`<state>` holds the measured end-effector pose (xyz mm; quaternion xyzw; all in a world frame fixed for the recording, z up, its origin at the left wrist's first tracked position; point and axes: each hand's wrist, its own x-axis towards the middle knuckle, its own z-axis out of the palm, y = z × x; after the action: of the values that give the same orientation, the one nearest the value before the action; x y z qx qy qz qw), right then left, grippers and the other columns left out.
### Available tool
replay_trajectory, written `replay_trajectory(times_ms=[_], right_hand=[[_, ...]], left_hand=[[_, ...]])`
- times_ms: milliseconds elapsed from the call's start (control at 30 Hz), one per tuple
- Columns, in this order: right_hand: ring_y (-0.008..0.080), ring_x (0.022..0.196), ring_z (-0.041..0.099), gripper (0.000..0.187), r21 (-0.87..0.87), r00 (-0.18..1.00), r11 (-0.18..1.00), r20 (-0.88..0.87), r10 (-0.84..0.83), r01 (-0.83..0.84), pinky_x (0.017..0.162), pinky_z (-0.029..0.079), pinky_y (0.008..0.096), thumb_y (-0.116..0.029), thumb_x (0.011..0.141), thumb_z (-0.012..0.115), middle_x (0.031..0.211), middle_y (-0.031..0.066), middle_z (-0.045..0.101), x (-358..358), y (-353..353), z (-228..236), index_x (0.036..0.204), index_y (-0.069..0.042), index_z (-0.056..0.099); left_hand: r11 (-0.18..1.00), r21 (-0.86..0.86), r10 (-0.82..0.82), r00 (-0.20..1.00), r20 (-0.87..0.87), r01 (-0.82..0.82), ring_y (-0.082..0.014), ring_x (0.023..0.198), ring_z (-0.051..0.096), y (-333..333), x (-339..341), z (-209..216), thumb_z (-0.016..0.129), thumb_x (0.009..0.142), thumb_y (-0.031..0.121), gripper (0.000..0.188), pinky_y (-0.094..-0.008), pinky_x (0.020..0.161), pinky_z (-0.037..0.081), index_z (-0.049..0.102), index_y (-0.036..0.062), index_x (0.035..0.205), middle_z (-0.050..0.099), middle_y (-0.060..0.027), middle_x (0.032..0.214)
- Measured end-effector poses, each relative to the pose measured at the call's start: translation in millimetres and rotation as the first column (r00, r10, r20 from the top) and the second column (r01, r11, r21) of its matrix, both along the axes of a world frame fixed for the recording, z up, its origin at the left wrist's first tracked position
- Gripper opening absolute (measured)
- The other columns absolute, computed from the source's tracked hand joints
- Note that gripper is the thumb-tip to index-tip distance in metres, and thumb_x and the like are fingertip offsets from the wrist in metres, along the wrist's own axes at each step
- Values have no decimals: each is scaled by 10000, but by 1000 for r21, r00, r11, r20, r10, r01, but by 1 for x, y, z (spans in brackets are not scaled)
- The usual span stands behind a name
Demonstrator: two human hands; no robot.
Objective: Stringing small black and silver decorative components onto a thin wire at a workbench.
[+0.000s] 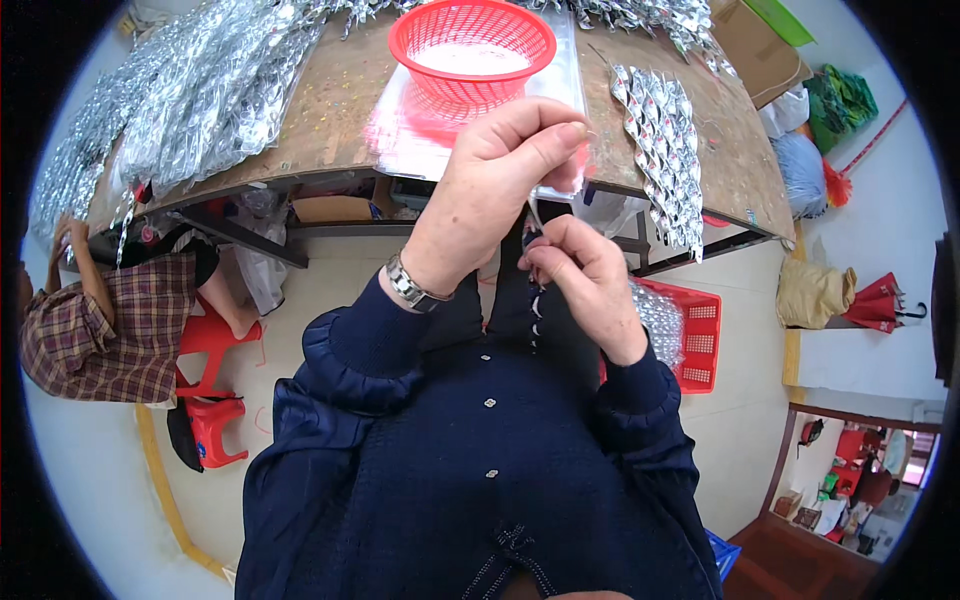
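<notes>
In front of my chest my left hand (505, 165), with a metal watch on its wrist, is raised near the table edge, thumb and fingers pinched together. A thin pale end of a strip runs down from this pinch. Lower and to the right, my right hand (590, 285) pinches the same narrow twisted strip (535, 312), dark with shiny crescent-like bits, which hangs below its fingers. Just beyond my left hand, a red plastic basket (470, 88) stands on a stack of clear plastic bags (395, 140).
Silvery twisted strips (215, 95) cover the wooden table's left side; another bundle (665, 150) hangs over its edge at right. A red crate (700, 345) stands on the floor at right. A person in a plaid shirt (120, 310) sits at far left near red stools (215, 425).
</notes>
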<state>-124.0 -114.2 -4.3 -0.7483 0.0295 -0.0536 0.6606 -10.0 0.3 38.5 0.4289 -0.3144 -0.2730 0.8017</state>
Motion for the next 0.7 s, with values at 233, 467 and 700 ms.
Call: replay_trajectory(times_ms=[233, 467, 700], right_hand=[[26, 635, 485, 85, -5, 966, 967, 41, -256, 256, 582, 375, 171, -91, 907, 533, 826, 19, 645, -7, -49, 28, 848, -54, 584], [9, 601, 428, 128, -328, 918, 858, 90, -387, 394, 546, 328, 159, -167, 904, 560, 698, -60, 513, 3, -122, 57, 848, -59, 598], [32, 566, 498, 140, -504, 921, 786, 56, -385, 359, 495, 367, 177, -157, 874, 605, 697, -3, 600, 57, -190, 51, 855, -19, 606]], left_hand=[[988, 79, 120, 980, 159, -134, -115, 1017, 550, -5, 0, -15, 511, 944, 155, 373, -258, 861, 445, 474, 25, 1291, 584, -64, 1124], [940, 339, -16, 994, 105, -21, -113, 963, 583, 11, 2, -44, 518, 933, 132, 272, -240, 812, 467, 556, 4, 1169, 598, -49, 1107], [926, 369, -99, 994, 41, 77, -106, 891, 594, 19, 2, -50, 500, 938, 130, 236, -241, 803, 478, 586, -4, 1112, 620, -49, 1021]])
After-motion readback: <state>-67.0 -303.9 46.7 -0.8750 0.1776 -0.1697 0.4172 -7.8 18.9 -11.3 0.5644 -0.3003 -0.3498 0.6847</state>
